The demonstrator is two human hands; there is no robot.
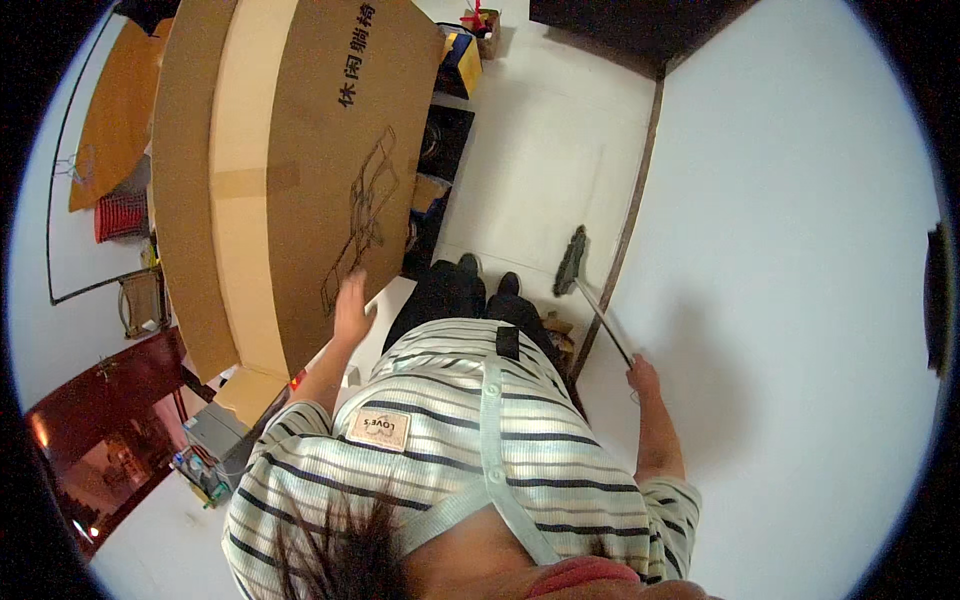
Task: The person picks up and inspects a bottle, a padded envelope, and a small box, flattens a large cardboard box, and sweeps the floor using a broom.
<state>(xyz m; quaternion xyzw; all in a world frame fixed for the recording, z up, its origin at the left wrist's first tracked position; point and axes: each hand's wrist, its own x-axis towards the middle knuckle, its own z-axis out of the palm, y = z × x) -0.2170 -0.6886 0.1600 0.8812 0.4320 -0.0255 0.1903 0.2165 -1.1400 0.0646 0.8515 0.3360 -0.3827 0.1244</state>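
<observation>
My right hand [643, 377] is closed around the upper part of a metal mop handle [606, 322], close to the white wall. The handle slopes down to a dark gray mop head [571, 261], which lies on the pale tiled floor ahead of my right foot. On the other side, my left hand [352, 311] has its fingers extended beside the printed face of a large cardboard box [315, 150]. Whether it touches the box cannot be told. It holds nothing that I can see.
Below the box, dark shelving or cases [444, 150] edge the floor strip. A white wall [780, 187] with a dark baseboard [637, 191] bounds the right. Further ahead are a yellow and dark box [461, 60] and a small carton [486, 37]. Small items [559, 330] lie beside my right leg.
</observation>
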